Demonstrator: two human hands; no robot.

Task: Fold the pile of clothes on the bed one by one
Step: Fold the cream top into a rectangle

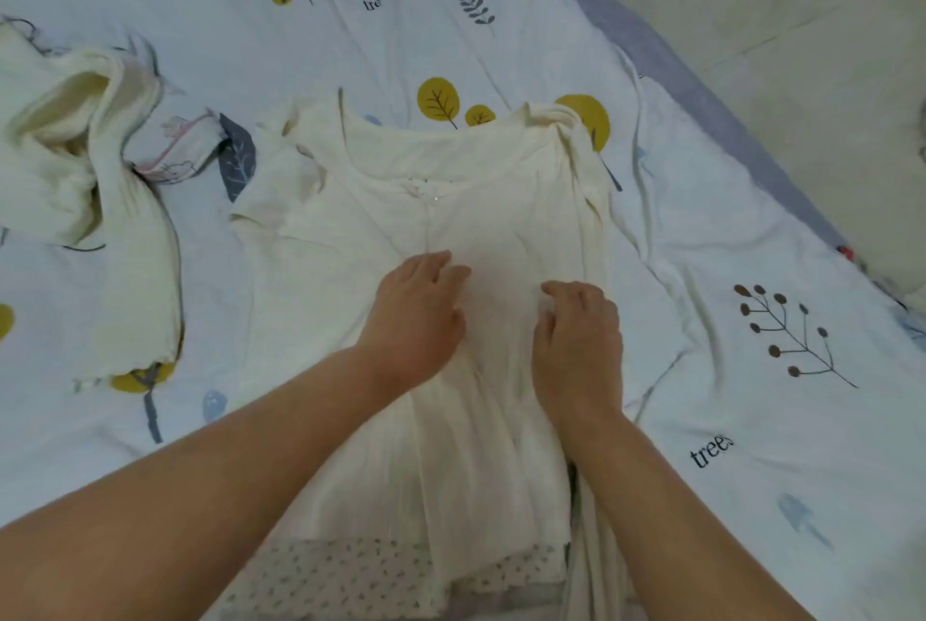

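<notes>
I rest my left hand (418,315) and right hand (576,345), fingers loosely bent and gripping nothing, on the cream dress (441,199) mid-chest, smoothing it flat on the bed (751,229) for folding.

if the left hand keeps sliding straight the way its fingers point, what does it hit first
The left hand lies on the cream top, fingers aimed up toward the neckline. Going straight on, it would likely first meet the small button placket below the collar, then bare bedsheet beyond.
</notes>
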